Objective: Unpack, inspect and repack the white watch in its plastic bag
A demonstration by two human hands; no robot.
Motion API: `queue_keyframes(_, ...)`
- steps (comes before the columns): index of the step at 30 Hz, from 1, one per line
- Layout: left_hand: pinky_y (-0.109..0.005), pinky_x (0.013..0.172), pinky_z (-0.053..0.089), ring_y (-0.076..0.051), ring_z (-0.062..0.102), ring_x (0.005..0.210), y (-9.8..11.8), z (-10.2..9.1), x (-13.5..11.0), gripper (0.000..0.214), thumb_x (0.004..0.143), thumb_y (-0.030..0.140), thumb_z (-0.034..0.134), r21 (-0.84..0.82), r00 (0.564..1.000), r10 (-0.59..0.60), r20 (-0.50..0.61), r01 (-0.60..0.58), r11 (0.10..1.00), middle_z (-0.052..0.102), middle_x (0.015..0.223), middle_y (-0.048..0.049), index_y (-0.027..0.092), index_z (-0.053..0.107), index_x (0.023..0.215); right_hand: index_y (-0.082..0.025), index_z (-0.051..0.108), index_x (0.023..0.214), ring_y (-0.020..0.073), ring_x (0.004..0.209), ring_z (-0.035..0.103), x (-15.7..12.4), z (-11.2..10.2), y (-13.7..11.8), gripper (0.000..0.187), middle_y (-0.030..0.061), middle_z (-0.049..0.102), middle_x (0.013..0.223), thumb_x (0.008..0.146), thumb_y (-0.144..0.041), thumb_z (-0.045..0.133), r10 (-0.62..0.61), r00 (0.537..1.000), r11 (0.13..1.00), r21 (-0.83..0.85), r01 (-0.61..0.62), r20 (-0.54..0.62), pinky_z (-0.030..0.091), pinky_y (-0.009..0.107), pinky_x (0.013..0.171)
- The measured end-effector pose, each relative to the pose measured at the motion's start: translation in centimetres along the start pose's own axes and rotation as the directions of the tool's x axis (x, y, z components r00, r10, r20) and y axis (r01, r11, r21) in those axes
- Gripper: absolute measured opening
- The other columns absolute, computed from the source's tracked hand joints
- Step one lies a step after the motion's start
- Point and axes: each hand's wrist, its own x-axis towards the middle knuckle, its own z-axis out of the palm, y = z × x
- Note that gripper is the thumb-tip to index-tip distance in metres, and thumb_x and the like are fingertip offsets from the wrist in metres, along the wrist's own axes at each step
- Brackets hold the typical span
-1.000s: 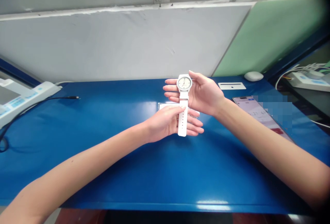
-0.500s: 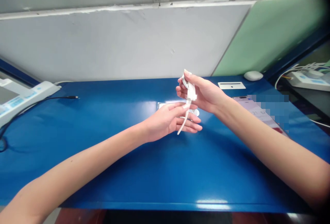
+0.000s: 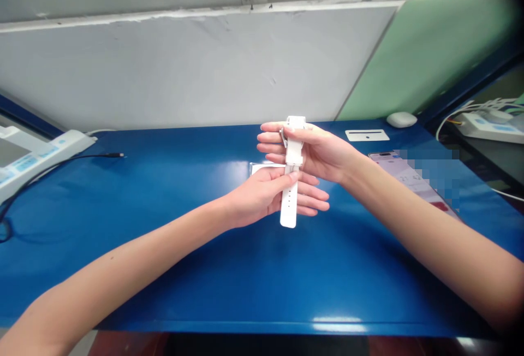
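Note:
A white wristwatch (image 3: 294, 151) with a holed strap is held up between both hands over the blue table. My right hand (image 3: 315, 151) grips its upper part, thumb across the front and fingers stretched out behind. Lower down, my left hand (image 3: 270, 192) pinches the strap under its thumb, with the other fingers extended behind it. The strap's free end hangs below my left thumb. Behind my left hand lies a flat white item (image 3: 262, 167), mostly hidden.
A phone (image 3: 413, 181) lies on the right of the blue table (image 3: 184, 274). Farther back are a white card-like plate (image 3: 367, 135) and a rounded white case (image 3: 402, 120). A power strip (image 3: 45, 159) and black cable (image 3: 94, 155) sit at the left; another power strip (image 3: 493, 126) is at far right.
The wristwatch has turned from edge-on to showing its strap flat toward me. My right fingers have straightened out to the left, and both hands still hold it.

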Motion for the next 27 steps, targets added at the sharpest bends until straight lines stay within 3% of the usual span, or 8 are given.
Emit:
queue_keyframes(4,-0.041,0.090,0.055,-0.026,0.073,0.094,-0.04,-0.07,0.01,0.026,0.099,0.026,0.055,0.016,1.000,0.003,0.005,-0.003,1.000,0.073,0.104,-0.0202,0.006,0.066,0.110,-0.009,0.066,0.109,0.0167,0.093,0.074,0.11,0.00,-0.12,0.024,0.0111,0.076,0.104,0.097,-0.011,0.045,0.020,1.000,0.999,0.035,-0.019,-0.021,0.060,0.028,0.087)
queue_keyframes(14,-0.044,0.097,0.051,-0.029,0.072,0.101,-0.10,-0.20,-0.03,0.028,0.097,0.027,0.058,0.018,1.000,0.000,0.017,-0.001,1.000,0.071,0.112,-0.0229,0.005,0.066,0.113,-0.007,0.065,0.109,0.0161,0.093,0.074,0.26,-0.23,-0.42,0.024,0.0121,0.076,0.101,0.096,-0.007,0.045,0.011,0.997,0.999,0.036,-0.008,-0.078,0.059,0.026,0.091)
queue_keyframes(27,-0.042,0.096,0.053,-0.028,0.072,0.102,-0.29,-0.50,-0.07,0.028,0.099,0.023,0.053,-0.006,0.998,0.007,0.069,-0.006,1.000,0.071,0.113,-0.0228,0.004,0.066,0.116,-0.008,0.066,0.105,0.0121,0.075,0.074,0.05,0.13,-0.65,0.022,0.0059,0.077,0.085,0.095,-0.007,0.047,0.055,0.996,0.996,0.073,-0.050,-0.065,0.061,0.020,0.074)
